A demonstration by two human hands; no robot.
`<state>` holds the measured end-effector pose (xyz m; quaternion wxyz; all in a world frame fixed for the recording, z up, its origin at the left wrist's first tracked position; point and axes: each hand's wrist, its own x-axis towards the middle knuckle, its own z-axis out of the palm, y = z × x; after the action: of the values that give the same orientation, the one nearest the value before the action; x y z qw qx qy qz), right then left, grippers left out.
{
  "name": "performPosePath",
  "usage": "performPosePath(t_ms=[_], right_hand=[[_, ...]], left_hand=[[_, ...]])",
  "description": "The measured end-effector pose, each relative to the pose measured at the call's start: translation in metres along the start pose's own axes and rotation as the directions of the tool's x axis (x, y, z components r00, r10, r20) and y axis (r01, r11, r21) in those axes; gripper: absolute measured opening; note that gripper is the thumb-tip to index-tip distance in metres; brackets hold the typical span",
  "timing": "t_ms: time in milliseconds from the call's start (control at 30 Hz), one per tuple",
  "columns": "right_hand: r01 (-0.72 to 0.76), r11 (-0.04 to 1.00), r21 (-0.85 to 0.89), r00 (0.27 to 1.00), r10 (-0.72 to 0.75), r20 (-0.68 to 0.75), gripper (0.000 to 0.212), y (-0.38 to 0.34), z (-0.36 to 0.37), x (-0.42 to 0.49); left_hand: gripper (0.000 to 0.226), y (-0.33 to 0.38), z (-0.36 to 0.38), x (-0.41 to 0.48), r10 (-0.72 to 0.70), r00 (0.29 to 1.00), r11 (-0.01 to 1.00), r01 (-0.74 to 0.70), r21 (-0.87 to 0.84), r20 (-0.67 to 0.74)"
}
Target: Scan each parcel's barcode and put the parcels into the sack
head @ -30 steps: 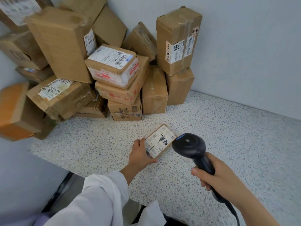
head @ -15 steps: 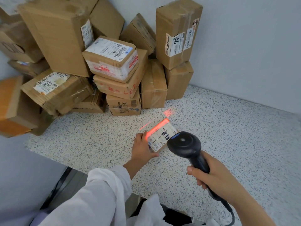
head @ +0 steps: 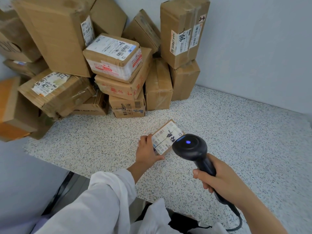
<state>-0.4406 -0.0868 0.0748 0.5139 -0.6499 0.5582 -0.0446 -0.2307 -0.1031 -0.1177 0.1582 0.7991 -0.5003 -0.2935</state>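
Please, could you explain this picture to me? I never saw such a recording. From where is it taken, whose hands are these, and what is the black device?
There is no robot: a person wears a camera on the head, and it looks down at their own hands. The left hand holds a small parcel flat on the speckled counter. The right hand grips a black barcode scanner, pointed at the parcel's white label. Behind, more cardboard parcels are piled in the corner.
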Motion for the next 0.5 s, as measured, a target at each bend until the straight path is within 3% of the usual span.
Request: performPosePath(t_ms=[500], right_hand=[[0.006,1.000,0.027,1.000,-0.005,-0.015,0.015,0.0044,-0.0033,0.0017]], left_hand=[[0.109,0.0037,-0.0040,-0.0001,0.024,0.999,0.998,-0.026,0.059,0.042]])
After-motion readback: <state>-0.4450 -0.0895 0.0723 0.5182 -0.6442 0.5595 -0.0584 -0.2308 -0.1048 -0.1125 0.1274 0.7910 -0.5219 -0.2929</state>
